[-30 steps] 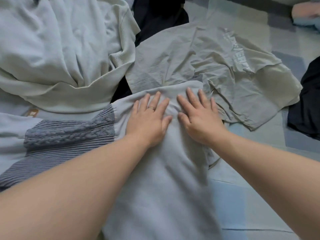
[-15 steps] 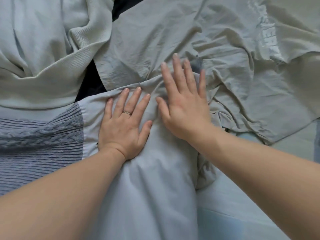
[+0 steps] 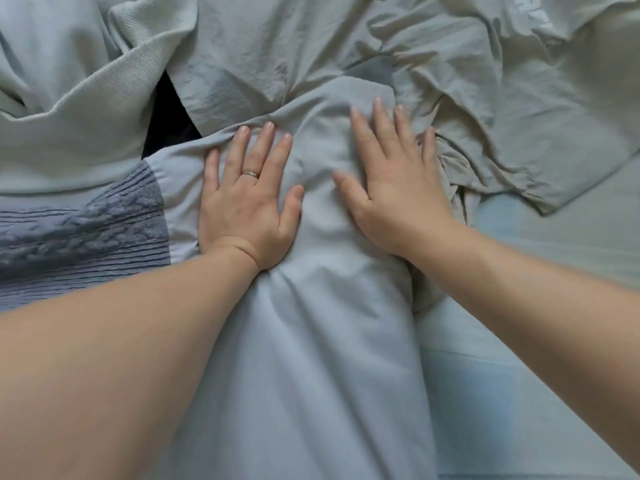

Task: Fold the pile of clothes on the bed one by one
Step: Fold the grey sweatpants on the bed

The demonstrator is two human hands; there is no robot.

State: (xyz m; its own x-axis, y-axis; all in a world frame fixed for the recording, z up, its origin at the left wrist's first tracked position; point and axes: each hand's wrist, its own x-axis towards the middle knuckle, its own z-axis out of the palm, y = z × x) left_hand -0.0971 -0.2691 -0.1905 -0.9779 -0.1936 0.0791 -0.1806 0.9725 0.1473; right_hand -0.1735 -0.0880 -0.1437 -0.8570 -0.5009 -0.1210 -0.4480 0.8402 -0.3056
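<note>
Pressing one pale blue garment [image 3: 311, 341], the left hand [image 3: 247, 206] and right hand [image 3: 394, 188] lie flat, grips apart; one grey shirt [image 3: 485, 98] beyond it, one knitted sweater [image 3: 83, 237] left of it.

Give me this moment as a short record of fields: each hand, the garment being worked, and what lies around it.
left: left hand flat, fingers straight, pressing the pale blue garment; ring on one finger
right: right hand flat on the same garment, apart from the left
beyond: crumpled grey-green shirt; ribbed sweatshirt
beside: cable-knit piece, at the left
surface: bed sheet
</note>
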